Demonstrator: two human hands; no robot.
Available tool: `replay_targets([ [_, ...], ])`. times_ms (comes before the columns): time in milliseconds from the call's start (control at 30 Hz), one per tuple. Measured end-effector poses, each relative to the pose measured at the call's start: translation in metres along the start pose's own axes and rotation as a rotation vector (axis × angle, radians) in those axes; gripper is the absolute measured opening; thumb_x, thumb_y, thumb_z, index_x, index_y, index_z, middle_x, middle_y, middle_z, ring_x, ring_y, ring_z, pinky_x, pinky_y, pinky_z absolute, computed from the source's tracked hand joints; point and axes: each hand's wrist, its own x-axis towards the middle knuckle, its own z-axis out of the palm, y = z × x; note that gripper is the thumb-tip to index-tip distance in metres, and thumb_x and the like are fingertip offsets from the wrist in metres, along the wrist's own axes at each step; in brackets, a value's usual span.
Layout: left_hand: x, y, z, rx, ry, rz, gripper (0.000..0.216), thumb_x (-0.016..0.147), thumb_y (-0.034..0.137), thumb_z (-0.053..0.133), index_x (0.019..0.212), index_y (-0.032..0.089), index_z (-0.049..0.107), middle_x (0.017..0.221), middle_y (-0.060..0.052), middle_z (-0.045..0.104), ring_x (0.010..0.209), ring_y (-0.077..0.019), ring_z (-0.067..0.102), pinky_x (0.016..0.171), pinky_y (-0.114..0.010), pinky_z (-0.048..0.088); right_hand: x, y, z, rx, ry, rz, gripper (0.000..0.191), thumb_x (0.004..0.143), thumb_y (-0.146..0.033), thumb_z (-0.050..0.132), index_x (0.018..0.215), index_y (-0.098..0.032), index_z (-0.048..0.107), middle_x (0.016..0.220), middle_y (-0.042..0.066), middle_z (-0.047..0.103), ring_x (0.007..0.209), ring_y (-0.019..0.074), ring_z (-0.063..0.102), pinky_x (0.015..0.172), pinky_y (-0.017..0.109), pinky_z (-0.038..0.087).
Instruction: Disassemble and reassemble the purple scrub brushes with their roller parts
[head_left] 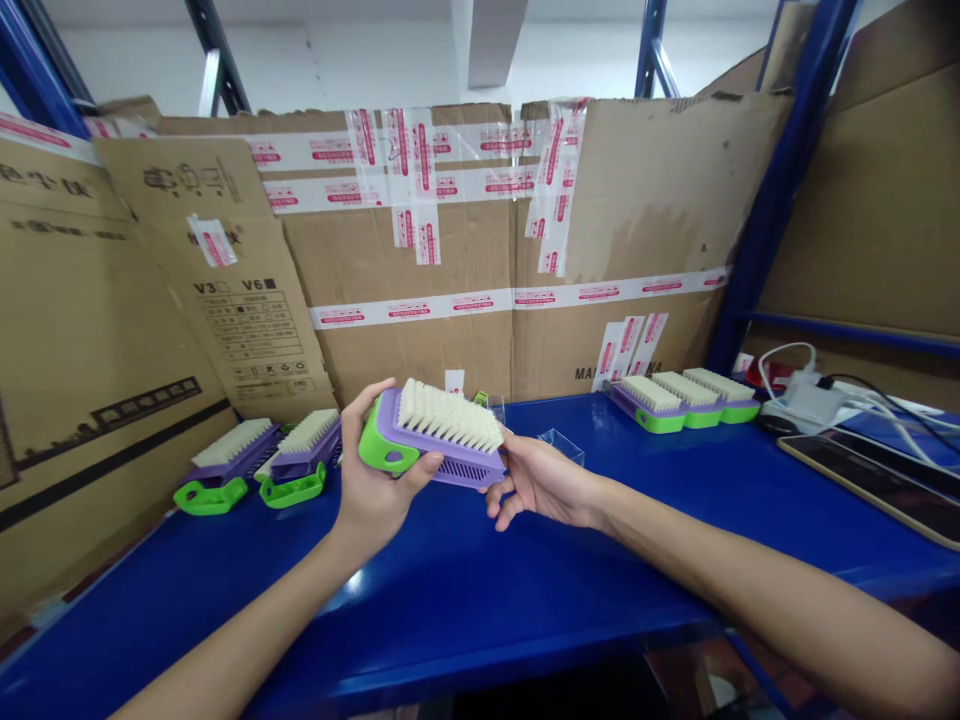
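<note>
Above the blue table I hold a scrub brush [439,435] with a purple body, a green end piece and pale bristles facing up. My left hand [379,485] is wrapped round its green end, the thumb along the near side. At the brush's right end is my right hand [544,480]; its thumb and a finger grip the purple edge while the other fingers curl below. Behind the brush, a small clear plastic box [562,447] stands on the table, partly hidden by my right hand.
Two similar brushes, one at the far left [225,455] and one beside it [304,450], rest on the blue table [450,610]. Three more brushes [686,400] sit in a row at the back right. A phone [877,480] and white charger cables [814,400] lie right. Cardboard walls [442,350] enclose the back.
</note>
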Motion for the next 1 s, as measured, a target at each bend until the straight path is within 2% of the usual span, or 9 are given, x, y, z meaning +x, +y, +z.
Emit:
replay_targets([
  [133, 0.002, 0.001, -0.001, -0.003, -0.102, -0.014, 0.080, 0.080, 0.051, 0.093, 0.148, 0.029, 0.057, 0.139, -0.008, 0.065, 0.120, -0.0270, 0.065, 0.103, -0.041, 0.055, 0.001, 0.001, -0.004, -0.008, 0.024, 0.021, 0.055, 0.118, -0.055, 0.024, 0.120, -0.014, 0.061, 0.087, 0.007, 0.067, 0.062, 0.0164, 0.072, 0.058, 0.030, 0.067],
  [233, 0.002, 0.000, -0.001, -0.032, -0.031, -0.008, 0.079, 0.081, 0.051, 0.092, 0.149, 0.028, 0.058, 0.141, -0.009, 0.064, 0.121, -0.0269, 0.065, 0.103, -0.040, 0.055, 0.002, 0.002, -0.004, -0.005, 0.031, 0.041, 0.062, 0.116, -0.061, 0.021, 0.116, -0.014, 0.061, 0.087, 0.007, 0.067, 0.063, 0.0168, 0.073, 0.058, 0.030, 0.068],
  [367, 0.000, -0.001, 0.001, -0.064, -0.068, -0.060, 0.077, 0.082, 0.050, 0.091, 0.147, 0.027, 0.059, 0.139, -0.009, 0.066, 0.118, -0.0261, 0.067, 0.099, -0.039, 0.057, 0.002, 0.000, -0.004, 0.006, 0.017, 0.018, 0.065, 0.116, -0.062, 0.018, 0.125, -0.015, 0.061, 0.088, 0.008, 0.069, 0.063, 0.0174, 0.073, 0.056, 0.030, 0.067],
  [467, -0.001, -0.002, 0.003, -0.086, -0.038, -0.056, 0.077, 0.082, 0.049, 0.091, 0.148, 0.027, 0.059, 0.137, -0.009, 0.067, 0.116, -0.0253, 0.067, 0.098, -0.038, 0.057, 0.001, -0.003, -0.003, 0.011, 0.016, 0.011, 0.064, 0.116, -0.061, 0.018, 0.127, -0.014, 0.061, 0.090, 0.009, 0.069, 0.066, 0.0184, 0.074, 0.056, 0.030, 0.067],
  [667, -0.001, -0.008, 0.002, -0.119, -0.017, -0.084, 0.074, 0.084, 0.046, 0.090, 0.148, 0.028, 0.059, 0.141, -0.008, 0.066, 0.121, -0.0247, 0.065, 0.106, -0.038, 0.053, 0.000, -0.004, -0.002, 0.019, 0.032, -0.042, 0.031, 0.117, -0.040, 0.038, 0.127, -0.017, 0.056, 0.090, 0.006, 0.071, 0.064, 0.0175, 0.074, 0.059, 0.031, 0.068],
  [1000, 0.000, -0.013, 0.000, -0.114, 0.008, -0.086, 0.071, 0.086, 0.048, 0.089, 0.147, 0.028, 0.059, 0.140, -0.008, 0.066, 0.120, -0.0235, 0.064, 0.105, -0.037, 0.052, -0.001, -0.007, -0.006, 0.095, -0.017, -0.065, 0.029, 0.114, -0.026, 0.043, 0.112, -0.008, 0.066, 0.095, 0.013, 0.074, 0.074, 0.0210, 0.080, 0.074, 0.036, 0.071],
])
